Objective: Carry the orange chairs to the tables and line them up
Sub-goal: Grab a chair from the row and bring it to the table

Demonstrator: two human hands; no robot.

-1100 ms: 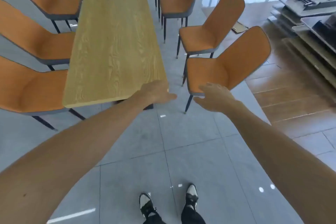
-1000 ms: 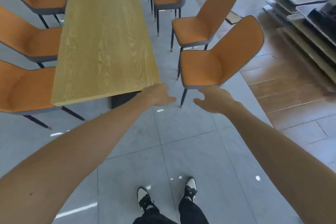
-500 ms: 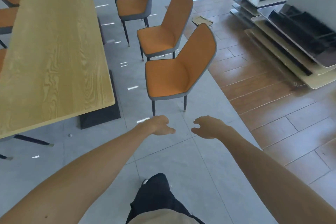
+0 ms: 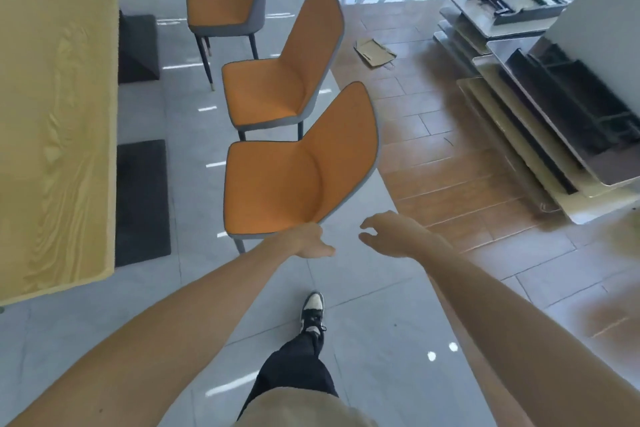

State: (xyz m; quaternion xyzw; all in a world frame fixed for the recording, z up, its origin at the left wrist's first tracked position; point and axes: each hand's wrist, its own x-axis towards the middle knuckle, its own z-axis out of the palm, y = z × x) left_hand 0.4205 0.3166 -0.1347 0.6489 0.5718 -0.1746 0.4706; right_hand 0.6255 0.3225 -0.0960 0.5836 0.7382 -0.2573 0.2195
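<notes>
Orange fills the space just ahead of my hands: the nearest chair [image 4: 277, 184] stands on the grey floor [image 4: 374, 305] with its seat facing the wooden bench [image 4: 52, 114], which runs along well off to the left of my left hand [image 4: 308, 243]. That hand reaches forward with fingers loosely spread, at the near edge of the seat; whether it touches I cannot tell. My right hand [image 4: 388, 232] hangs beside it, apart from the chair, fingers curled loosely and holding nothing. Beyond the nearest chair a second chair [image 4: 273, 87] stands in the same row, with two more further on. Folded tables [image 4: 540, 87] are stacked far off to the right of my right hand.
</notes>
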